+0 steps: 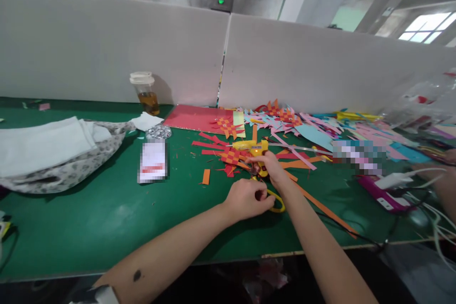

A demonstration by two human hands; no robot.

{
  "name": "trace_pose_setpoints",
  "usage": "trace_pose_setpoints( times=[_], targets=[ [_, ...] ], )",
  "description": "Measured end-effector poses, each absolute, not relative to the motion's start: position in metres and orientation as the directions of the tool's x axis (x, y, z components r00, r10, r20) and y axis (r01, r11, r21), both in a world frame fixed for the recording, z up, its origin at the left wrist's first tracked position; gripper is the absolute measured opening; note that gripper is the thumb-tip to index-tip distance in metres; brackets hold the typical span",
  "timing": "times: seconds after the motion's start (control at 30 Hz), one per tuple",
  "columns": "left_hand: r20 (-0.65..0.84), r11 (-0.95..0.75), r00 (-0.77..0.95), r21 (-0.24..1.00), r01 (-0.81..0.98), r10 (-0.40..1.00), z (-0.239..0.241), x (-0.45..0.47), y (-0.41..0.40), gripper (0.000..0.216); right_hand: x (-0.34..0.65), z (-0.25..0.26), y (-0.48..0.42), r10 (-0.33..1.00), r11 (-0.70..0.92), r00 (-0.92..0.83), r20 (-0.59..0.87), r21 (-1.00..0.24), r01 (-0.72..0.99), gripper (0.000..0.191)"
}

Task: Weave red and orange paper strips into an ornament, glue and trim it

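My left hand [246, 199] is closed, its fingers curled, and whatever lies inside them is hidden. A yellow scissors handle [278, 203] shows just past its fingertips, and the rest of the scissors is mostly covered. Above it, my right hand [272, 167] is wrapped at the grip of a yellow glue gun [245, 145], whose nozzle points left. A clear glue stick [299, 148] runs out from the gun's back end. Under and beside the gun is a woven red and orange paper piece [230, 156] with loose strips sticking out.
An orange strip [327, 211] stretches towards the table's front edge. Behind lie red sheets [194, 118], woven fish-like pieces [228, 127] and heaped paper scraps [313, 128]. A drink cup [147, 95], a phone-like item [152, 161] and cloth [64, 152] are left; a pink power strip [386, 194] and another person's hand [440, 180] right.
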State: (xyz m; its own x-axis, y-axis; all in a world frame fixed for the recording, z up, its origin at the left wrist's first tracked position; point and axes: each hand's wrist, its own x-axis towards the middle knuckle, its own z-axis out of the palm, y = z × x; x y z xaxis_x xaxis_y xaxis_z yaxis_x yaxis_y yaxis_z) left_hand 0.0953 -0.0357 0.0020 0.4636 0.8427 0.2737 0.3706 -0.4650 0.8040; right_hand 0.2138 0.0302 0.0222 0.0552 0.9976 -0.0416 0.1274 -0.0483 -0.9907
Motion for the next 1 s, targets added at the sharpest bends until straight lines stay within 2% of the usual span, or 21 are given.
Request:
trace_pose_setpoints(
  times=[0.23,0.47,0.63,1.0],
  targets=[
    [0.248,-0.438,0.45,0.811,0.388,0.858,0.004,0.094,-0.032,0.03,0.216,0.016,0.026,0.976,-0.037,0.211,0.062,-0.899,0.437,0.016],
    [0.25,-0.441,0.442,0.801,0.406,0.861,0.001,0.096,-0.032,0.03,0.218,0.008,0.028,0.953,-0.05,0.255,0.162,-0.748,0.661,0.019],
    [0.229,-0.428,0.447,0.801,0.418,0.865,0.002,0.096,-0.032,0.029,0.217,0.008,0.029,0.944,-0.085,0.27,0.191,-0.649,0.756,0.018],
    [0.223,-0.438,0.455,0.779,0.449,0.862,0.002,0.096,-0.031,0.028,0.211,0.014,0.025,0.966,-0.147,0.234,0.106,-0.518,0.843,0.026]
  ],
)
